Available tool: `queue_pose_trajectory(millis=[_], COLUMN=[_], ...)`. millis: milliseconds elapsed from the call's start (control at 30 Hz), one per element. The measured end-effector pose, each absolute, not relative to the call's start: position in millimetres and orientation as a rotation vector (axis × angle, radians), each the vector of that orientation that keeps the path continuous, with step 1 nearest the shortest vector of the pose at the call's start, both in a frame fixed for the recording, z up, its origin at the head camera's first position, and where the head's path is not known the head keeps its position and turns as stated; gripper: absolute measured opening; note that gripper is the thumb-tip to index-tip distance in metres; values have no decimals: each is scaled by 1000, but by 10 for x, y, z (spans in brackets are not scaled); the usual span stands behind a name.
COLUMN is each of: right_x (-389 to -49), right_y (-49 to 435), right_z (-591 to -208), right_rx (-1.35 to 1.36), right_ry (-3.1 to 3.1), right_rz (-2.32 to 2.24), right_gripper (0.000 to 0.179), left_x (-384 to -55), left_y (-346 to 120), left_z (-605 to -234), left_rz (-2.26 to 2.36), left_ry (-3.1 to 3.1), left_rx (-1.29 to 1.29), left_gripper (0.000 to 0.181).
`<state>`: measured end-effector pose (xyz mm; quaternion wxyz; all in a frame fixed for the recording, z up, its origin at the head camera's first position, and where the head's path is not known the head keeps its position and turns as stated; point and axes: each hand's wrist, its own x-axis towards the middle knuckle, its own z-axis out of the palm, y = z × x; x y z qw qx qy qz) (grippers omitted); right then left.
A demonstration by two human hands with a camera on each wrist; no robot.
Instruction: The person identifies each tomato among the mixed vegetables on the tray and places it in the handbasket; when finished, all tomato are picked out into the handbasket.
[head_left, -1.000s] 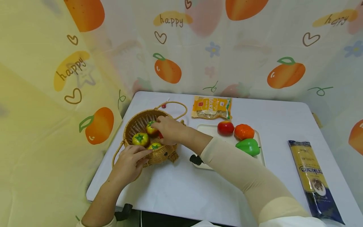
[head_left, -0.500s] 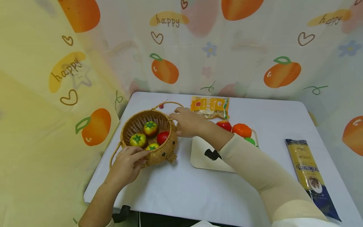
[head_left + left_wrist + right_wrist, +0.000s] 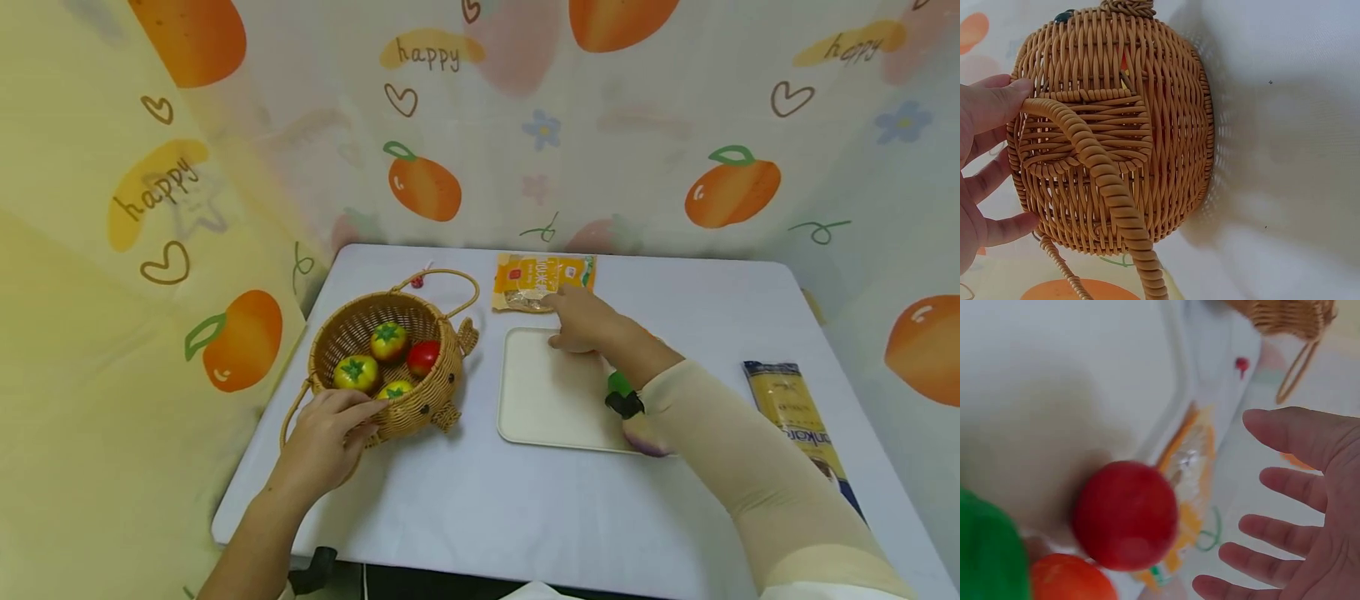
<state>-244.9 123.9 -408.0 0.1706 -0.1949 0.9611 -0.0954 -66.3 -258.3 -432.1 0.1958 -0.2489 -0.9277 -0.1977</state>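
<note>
My left hand (image 3: 322,437) grips the near-left rim of a woven basket (image 3: 408,417), its thumb and fingers at the edge in the left wrist view. Inside lie several toy fruits: yellow-green ones with green leafy tops, such as this one (image 3: 356,372), and a red one (image 3: 423,357). My right hand (image 3: 588,321), holding nothing, is above the far edge of a cream tray (image 3: 540,392), fingers spread in the right wrist view. Near it, that view shows a red fruit (image 3: 1125,515), an orange piece (image 3: 1072,581) and a green pepper (image 3: 988,550). My right arm hides part of the tray.
A yellow food packet (image 3: 525,282) lies behind the tray. A purple and pale rounded piece (image 3: 647,437) shows under my right forearm. At the right lies a gold and blue packet (image 3: 783,400), partly hidden by my sleeve. A small red item (image 3: 417,282) sits behind the basket.
My right hand has come out of the basket and moved right, over the tray, leaving the red fruit in the basket. My left hand has kept its place on the rim.
</note>
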Motion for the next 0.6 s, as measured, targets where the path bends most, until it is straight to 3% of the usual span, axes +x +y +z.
queue_pose_trajectory(millis=[600], right_x=[-2569], right_y=[1394], right_z=[-4494], right_rx=[-426], right_ry=[2649], right_rz=[-128], right_gripper=[62], left_x=[-656], left_y=[-2587], left_z=[-4321], left_rz=[-548], left_ry=[-2615], left_rx=[-683], left_gripper=[37])
